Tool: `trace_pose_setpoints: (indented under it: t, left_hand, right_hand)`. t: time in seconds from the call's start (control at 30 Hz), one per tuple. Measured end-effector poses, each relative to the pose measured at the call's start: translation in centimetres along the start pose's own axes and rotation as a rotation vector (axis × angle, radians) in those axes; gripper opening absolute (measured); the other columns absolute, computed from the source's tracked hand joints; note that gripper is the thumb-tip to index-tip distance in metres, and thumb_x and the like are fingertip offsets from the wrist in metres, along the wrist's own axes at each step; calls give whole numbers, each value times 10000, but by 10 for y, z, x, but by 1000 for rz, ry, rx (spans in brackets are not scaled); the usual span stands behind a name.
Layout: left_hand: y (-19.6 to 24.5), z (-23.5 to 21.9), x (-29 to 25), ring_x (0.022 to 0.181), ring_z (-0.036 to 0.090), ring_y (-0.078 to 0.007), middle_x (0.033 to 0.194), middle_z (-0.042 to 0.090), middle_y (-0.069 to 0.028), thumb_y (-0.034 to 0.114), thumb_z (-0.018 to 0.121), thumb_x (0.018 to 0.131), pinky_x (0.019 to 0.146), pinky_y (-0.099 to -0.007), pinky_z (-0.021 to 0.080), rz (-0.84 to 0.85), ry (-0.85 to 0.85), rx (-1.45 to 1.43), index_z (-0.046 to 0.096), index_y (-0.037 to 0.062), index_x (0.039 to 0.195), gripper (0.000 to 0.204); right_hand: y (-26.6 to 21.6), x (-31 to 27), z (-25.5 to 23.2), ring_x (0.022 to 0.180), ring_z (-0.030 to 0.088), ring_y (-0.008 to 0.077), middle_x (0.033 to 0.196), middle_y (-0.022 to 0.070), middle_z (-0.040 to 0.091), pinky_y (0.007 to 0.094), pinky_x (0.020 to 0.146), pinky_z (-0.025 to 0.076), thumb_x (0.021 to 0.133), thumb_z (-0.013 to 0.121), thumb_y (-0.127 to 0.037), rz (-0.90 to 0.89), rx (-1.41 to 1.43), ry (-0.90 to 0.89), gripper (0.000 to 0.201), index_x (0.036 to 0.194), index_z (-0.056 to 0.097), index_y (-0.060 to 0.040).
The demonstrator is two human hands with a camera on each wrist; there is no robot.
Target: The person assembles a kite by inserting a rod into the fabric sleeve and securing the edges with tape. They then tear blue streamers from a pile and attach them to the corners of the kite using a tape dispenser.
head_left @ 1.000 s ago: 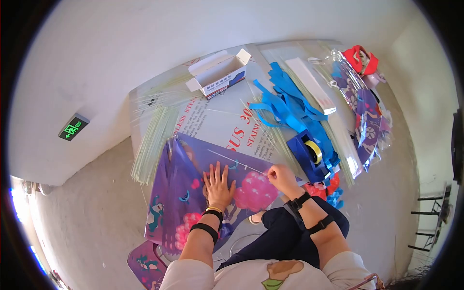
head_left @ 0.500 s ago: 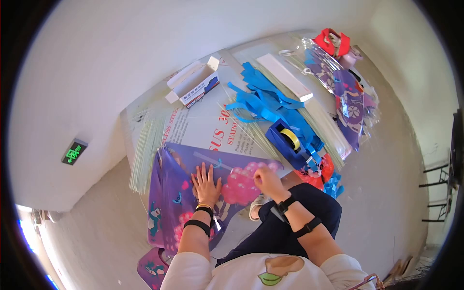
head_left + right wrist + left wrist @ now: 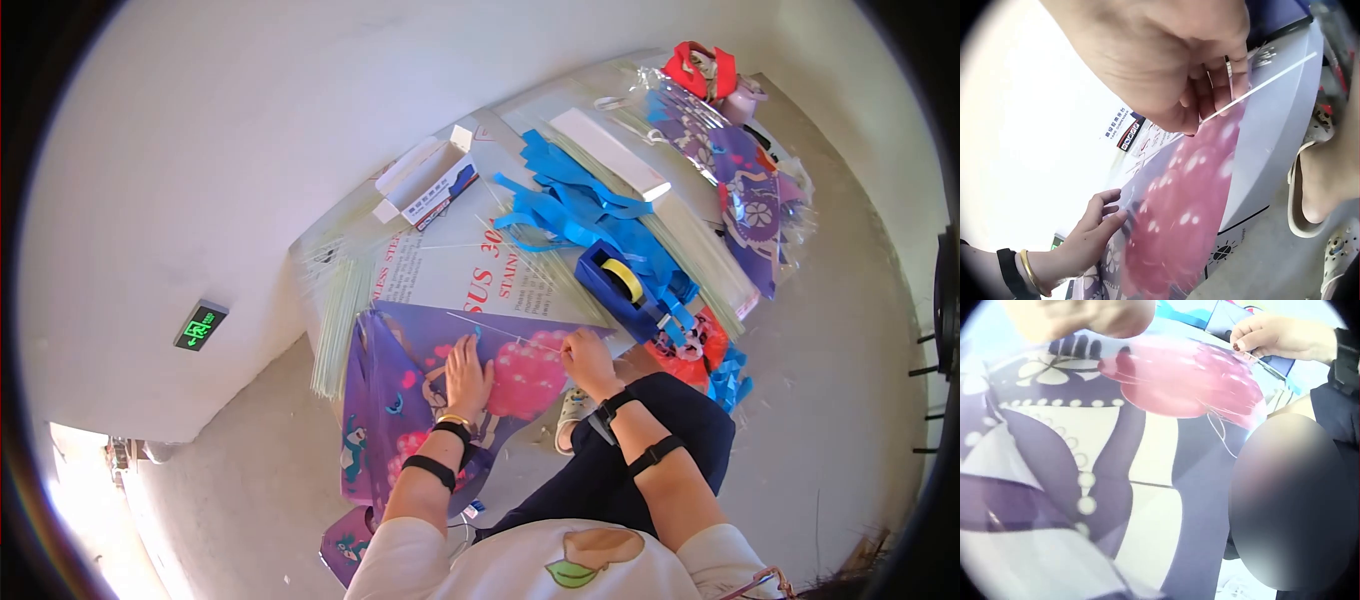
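A glossy purple printed sheet (image 3: pixel 360 375) with a pink bubbly patch (image 3: pixel 528 375) is spread in front of me. My left hand (image 3: pixel 467 380) is over its middle, fingers extended; finger shadows fall on the print in the left wrist view. At the sheet's right side, my right hand (image 3: pixel 592 365) pinches a thin white rod (image 3: pixel 1275 80) between thumb and fingers. The rod runs across the upper part of the sheet, over the pink patch, towards the left fingertips.
Beyond the sheet are an open tape dispenser box (image 3: pixel 432 185), blue strips (image 3: pixel 560 205) and a blue tape dispenser (image 3: pixel 615 290). A bundle of pale rods (image 3: pixel 340 325) lies left. A long white box (image 3: pixel 610 150) and packaged purple sheets (image 3: pixel 745 200) are at the far right.
The head view has shifted. The left hand's spread fingers have drawn closer together. The right hand keeps its pinch on the rod, which looked blurred half a second ago and is sharper now.
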State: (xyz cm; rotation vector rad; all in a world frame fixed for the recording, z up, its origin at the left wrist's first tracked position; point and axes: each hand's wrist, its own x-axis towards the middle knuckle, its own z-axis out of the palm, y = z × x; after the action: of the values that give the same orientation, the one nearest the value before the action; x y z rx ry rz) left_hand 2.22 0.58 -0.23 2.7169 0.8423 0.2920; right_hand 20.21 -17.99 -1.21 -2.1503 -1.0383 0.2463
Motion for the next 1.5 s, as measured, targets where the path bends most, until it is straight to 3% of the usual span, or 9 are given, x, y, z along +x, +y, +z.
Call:
trace_pose_setpoints:
  t: [0.27, 0.4, 0.43, 0.57, 1.0, 1.17, 1.5]
  left_hand:
    - [-8, 12, 20, 1257, 415, -376, 1360, 433, -184, 222, 641, 854, 1081, -483, 333, -24, 140, 13, 432, 10, 1345, 574]
    - [-15, 19, 19, 1355, 337, -390, 1453, 361, -185, 260, 612, 869, 1161, -542, 227, -1, 119, 72, 397, 45, 1420, 630]
    - [-16, 17, 20, 1407, 277, -399, 1509, 306, -183, 290, 585, 881, 1179, -572, 161, -32, 72, 58, 367, 78, 1462, 656]
    - [-18, 17, 23, 1456, 195, -397, 1582, 215, -171, 325, 542, 898, 1180, -580, 131, -46, 6, 98, 313, 121, 1514, 688]
    - [-19, 16, 24, 1462, 182, -391, 1603, 205, -131, 347, 508, 905, 1178, -587, 107, -32, -34, 158, 301, 139, 1526, 687]
    - [-20, 17, 25, 1465, 180, -381, 1605, 217, -106, 353, 504, 901, 1177, -585, 108, -29, -42, 195, 303, 147, 1527, 689]
    - [-20, 19, 26, 1467, 176, -378, 1599, 230, -111, 360, 492, 901, 1174, -592, 103, -47, -54, 199, 306, 155, 1529, 686]
  right_hand:
    - [-4, 37, 8, 891, 588, 312, 853, 88, 603, 433, 749, 481, 777, 666, -108, -28, -168, 6, 33, 767, 638, -95]
    - [0, 47, 21, 884, 587, 306, 835, 80, 592, 433, 748, 482, 767, 675, -98, -14, -138, -1, 54, 755, 623, -100]
    - [0, 48, 23, 878, 586, 304, 830, 76, 590, 433, 745, 481, 762, 677, -89, -27, -108, 9, 66, 751, 614, -101]
    - [-6, 54, 28, 825, 581, 326, 796, 98, 587, 437, 699, 482, 734, 686, -46, -67, -65, 58, 99, 740, 591, -76]
    - [-5, 59, 23, 862, 578, 304, 819, 67, 583, 431, 738, 488, 760, 675, -72, -68, -99, -14, 82, 748, 598, -94]
    - [-14, 59, 16, 901, 574, 313, 862, 80, 587, 429, 769, 479, 752, 712, -84, -47, -87, -29, 160, 870, 605, -92]
    - [-50, 92, 73, 932, 560, 312, 913, 88, 575, 427, 796, 462, 717, 758, -103, -178, 50, -74, 242, 890, 590, -92]
